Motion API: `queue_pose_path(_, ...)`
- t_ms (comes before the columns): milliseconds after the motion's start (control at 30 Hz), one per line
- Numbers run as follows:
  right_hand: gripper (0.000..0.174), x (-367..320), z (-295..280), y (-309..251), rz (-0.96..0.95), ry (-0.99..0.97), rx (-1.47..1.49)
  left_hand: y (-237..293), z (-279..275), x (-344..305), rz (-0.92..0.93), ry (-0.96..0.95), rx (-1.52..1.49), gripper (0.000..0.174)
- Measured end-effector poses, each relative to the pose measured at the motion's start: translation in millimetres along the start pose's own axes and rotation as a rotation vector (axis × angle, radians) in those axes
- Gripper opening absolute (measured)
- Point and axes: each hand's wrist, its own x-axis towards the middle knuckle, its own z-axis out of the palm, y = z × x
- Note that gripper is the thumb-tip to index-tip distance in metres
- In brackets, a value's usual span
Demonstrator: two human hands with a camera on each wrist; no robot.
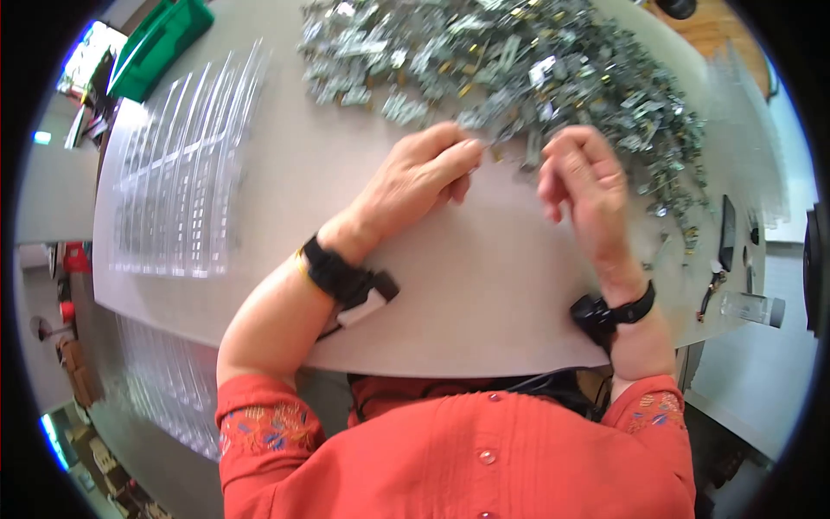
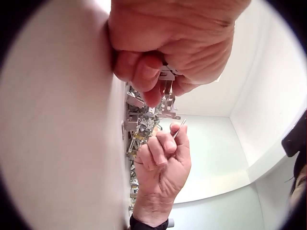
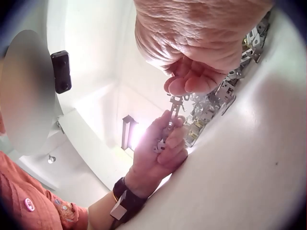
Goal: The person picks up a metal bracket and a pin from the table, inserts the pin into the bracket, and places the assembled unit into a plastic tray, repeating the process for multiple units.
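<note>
Head view: both forearms reach up from the bottom of the frame over the bench (image 1: 450,294). The left hand (image 1: 424,177) lies at centre, knuckles up, fingers curled toward the right. The right hand (image 1: 584,177) faces it, fingers bent. Both sit at the lower edge of the pile of metal parts (image 1: 519,60) spread across the top. What they hold is hidden here. Clear trays (image 1: 181,164) lie at the left.

Left wrist view: at the top of the frame, the left hand's grip pinches a metal part (image 2: 168,79) in its fingertips. At lower centre, the right hand's curled grip holds a thin metal piece (image 2: 179,128) that sticks up.

Right wrist view: the right fingertips curl at the top, and the thin piece cannot be made out. Only here does the metal part show at full length, upright in the left hand.
</note>
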Motion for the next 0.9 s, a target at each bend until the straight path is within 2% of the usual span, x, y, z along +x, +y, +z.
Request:
queue_pose_path(67, 0.013, -0.3, -1.4, 0.6, 0.047, -0.061, -0.033, 2.8, -0.3, 0.0, -0.011, -0.014, -0.050, 0.031)
queue_pose_path(133, 0.012, -0.9, -4.3, 5.8, 0.051, -0.086, -0.043, 7.6, -0.6, -1.3, -0.142, 0.024, -0.150, 0.029)
queue_pose_path(433, 0.012, 0.0, -2.9, -2.6, 0.238, -0.160, -0.035, 10.4, 1.5, -1.1, -0.176, 0.046, -0.215, 0.029)
queue_pose_path(900, 0.010, 1.4, -4.2, -0.5, 0.300, -0.153, -0.022, 11.6, 3.8, 1.8, -0.197, 0.053, -0.207, 0.028)
